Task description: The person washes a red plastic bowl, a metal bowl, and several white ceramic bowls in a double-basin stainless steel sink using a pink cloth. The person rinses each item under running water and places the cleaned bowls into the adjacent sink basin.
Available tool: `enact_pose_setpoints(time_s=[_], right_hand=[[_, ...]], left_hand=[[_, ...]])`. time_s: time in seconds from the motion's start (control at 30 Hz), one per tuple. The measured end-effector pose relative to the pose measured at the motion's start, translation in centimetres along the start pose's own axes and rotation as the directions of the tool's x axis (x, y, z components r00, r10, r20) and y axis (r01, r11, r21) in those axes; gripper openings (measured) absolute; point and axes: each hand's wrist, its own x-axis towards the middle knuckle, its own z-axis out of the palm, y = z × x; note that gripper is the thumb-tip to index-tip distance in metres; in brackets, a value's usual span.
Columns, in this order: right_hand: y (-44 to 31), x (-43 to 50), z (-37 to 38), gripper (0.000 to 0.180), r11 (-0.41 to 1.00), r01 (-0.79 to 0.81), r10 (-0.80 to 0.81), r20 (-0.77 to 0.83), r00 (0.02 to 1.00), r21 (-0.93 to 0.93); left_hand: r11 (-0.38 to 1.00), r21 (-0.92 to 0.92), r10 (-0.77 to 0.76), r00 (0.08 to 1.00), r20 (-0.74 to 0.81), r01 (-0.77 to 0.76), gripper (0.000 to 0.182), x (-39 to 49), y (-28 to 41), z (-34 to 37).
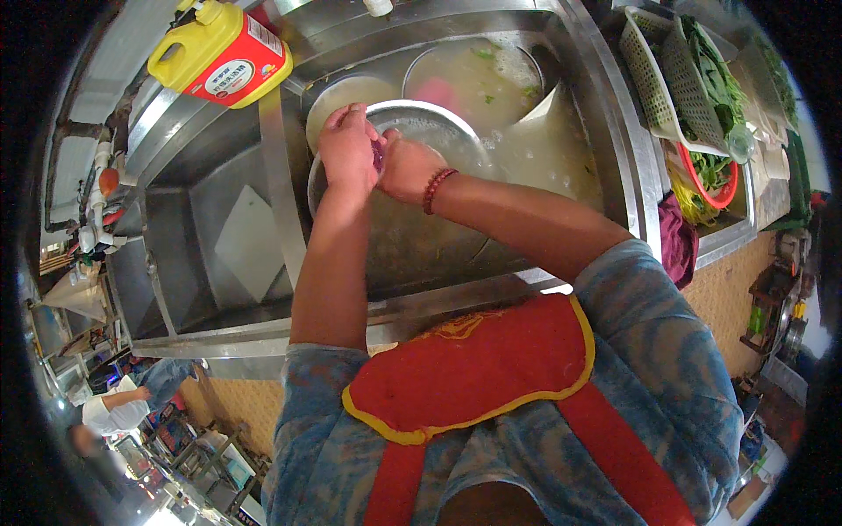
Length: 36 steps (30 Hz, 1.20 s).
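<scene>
My left hand (348, 150) and my right hand (410, 167) are pressed together above a large round metal basin (454, 117) in a stainless steel sink. A wet, dark purple-red cloth-like thing (378, 158) is squeezed between them, mostly hidden by the fingers. Cloudy water (549, 164) with bubbles fills this sink compartment. Behind the basin, a round vessel (409, 62) lies under the water, with a blurred pink thing (434, 95) and green leaf bits at it. A pale round vessel (329, 95) shows beyond my left hand.
A yellow detergent jug (263, 79) stands at the sink's back left. The left compartment holds a white flat board (253, 243). To the right are plastic baskets (651, 85) of greens, a red-rimmed basket (731, 187) and a maroon cloth (677, 240). Another person (122, 411) is far behind, left.
</scene>
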Motion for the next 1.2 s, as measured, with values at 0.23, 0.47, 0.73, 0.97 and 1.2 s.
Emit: enact_pose_setpoints(time_s=[0.23,0.47,0.73,0.97,1.2], right_hand=[[-0.2,-0.5,-0.5,0.038,0.988,-0.024,0.014,-0.068,0.998,-0.154],[-0.7,-2.4,-4.0,0.068,0.998,0.025,-0.029,-0.073,0.997,-0.056],[0.4,-3.6,-4.3,0.048,0.640,0.160,-0.413,0.161,0.896,0.751],[-3.2,-3.0,2.0,0.031,0.830,0.213,-0.377,0.237,0.896,0.515],[3.8,0.0,3.9,0.031,0.950,0.279,-0.286,0.034,0.958,0.142]], left_hand=[[0.997,-0.074,-0.047,0.987,-0.157,0.036,0.012,3.2,-2.6,-0.5],[0.961,-0.229,-0.140,0.987,0.077,0.154,0.041,1.8,-0.6,-3.1],[0.908,-0.417,0.049,0.980,0.193,0.037,0.040,-9.0,1.0,-7.4],[0.809,-0.487,0.267,0.944,-0.195,-0.330,0.030,-16.9,9.1,-24.1],[0.770,0.067,0.537,0.587,-0.606,-0.635,0.040,-22.6,18.6,-45.8]])
